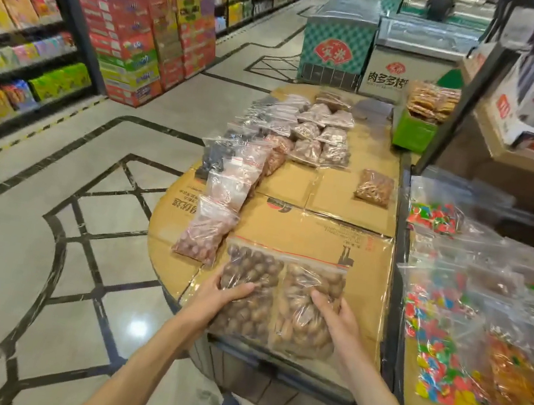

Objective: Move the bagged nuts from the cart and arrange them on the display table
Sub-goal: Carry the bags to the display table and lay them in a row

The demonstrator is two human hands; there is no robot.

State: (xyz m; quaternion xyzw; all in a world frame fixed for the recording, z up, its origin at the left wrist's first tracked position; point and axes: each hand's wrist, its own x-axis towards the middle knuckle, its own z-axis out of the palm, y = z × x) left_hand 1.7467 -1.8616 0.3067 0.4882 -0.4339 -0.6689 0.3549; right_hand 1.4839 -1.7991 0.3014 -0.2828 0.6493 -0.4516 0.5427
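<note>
Low in the frame's centre, left hand and right hand curled onto two nut bags overhanging the display table edge, liable to slide off.

Single head-worn wide-angle view, looking forward and down from close above the near edge of the cardboard-covered display table. Both hands enter lower centre; grey tiled aisle floor fills the left half.
</note>
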